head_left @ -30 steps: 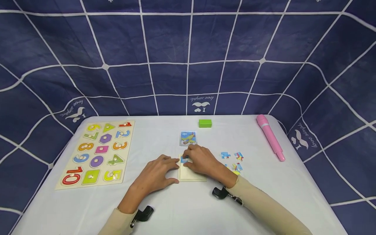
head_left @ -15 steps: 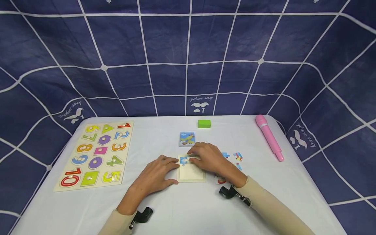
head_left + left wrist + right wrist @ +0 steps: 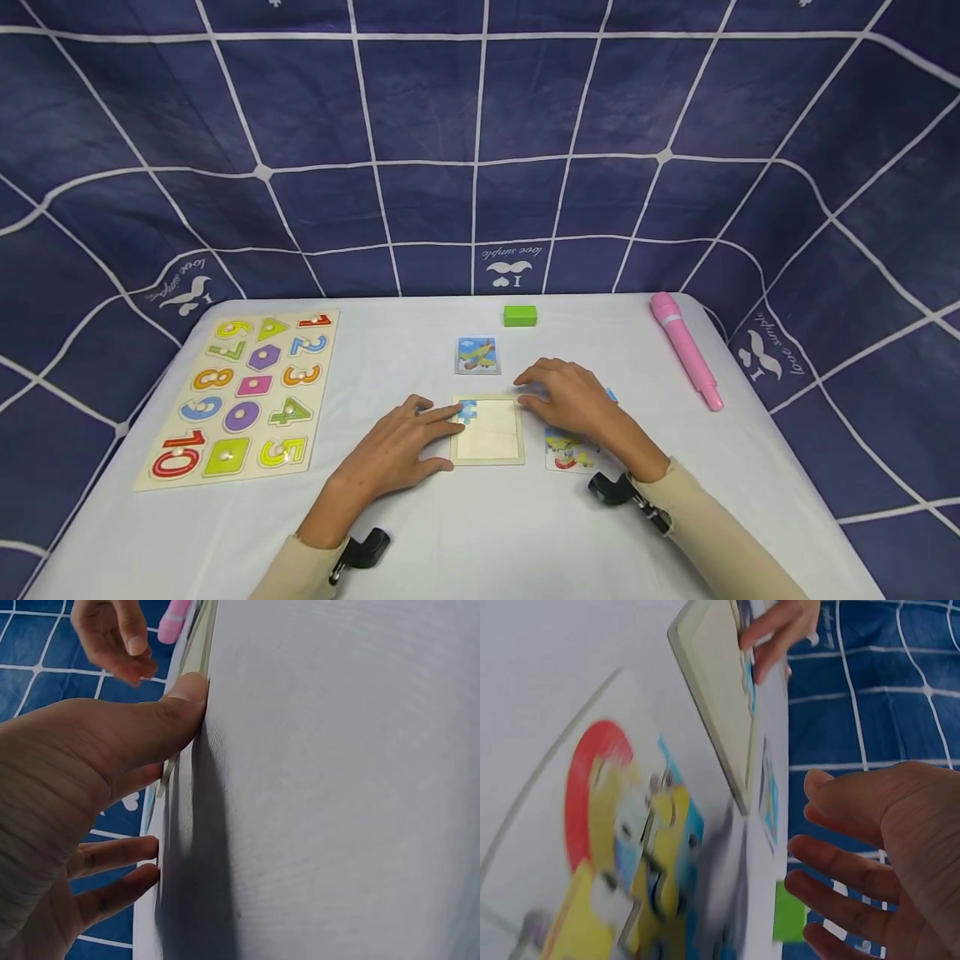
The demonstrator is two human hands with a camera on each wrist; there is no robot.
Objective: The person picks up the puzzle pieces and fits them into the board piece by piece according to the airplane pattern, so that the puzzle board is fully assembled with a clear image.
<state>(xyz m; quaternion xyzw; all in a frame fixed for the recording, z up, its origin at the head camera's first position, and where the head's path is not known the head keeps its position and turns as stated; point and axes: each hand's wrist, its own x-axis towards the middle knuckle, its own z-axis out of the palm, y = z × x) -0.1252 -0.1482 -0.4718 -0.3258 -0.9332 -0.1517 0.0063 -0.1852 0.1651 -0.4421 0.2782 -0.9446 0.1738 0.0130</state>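
Observation:
A shallow pale wooden puzzle tray [image 3: 487,460] lies mid-table, with a blue jigsaw piece [image 3: 468,410] in its far left corner. My left hand [image 3: 393,446] rests at the tray's left side, fingers extended, fingertips on the rim and beside the piece. The left wrist view puts its thumb [image 3: 187,690] against the tray's edge. Just right of the tray, my right hand [image 3: 566,396] hovers with fingers apart and loosely bent, holding nothing. Beneath its wrist lie colourful jigsaw pieces [image 3: 667,817], partly hidden by hand and forearm in the head view.
Behind the tray lies a small airplane picture [image 3: 477,356], with a green block [image 3: 520,316] farther back. A number-and-shape board [image 3: 318,417] occupies the left side. At the far right lies a pink microphone-shaped object [image 3: 686,350]. Blue grid cloth [image 3: 435,200] rises behind the table.
My right hand has drawn back rightward from the tray toward the loose pieces, uncovering the blue piece in the corner. My left hand has stayed at the tray's left side.

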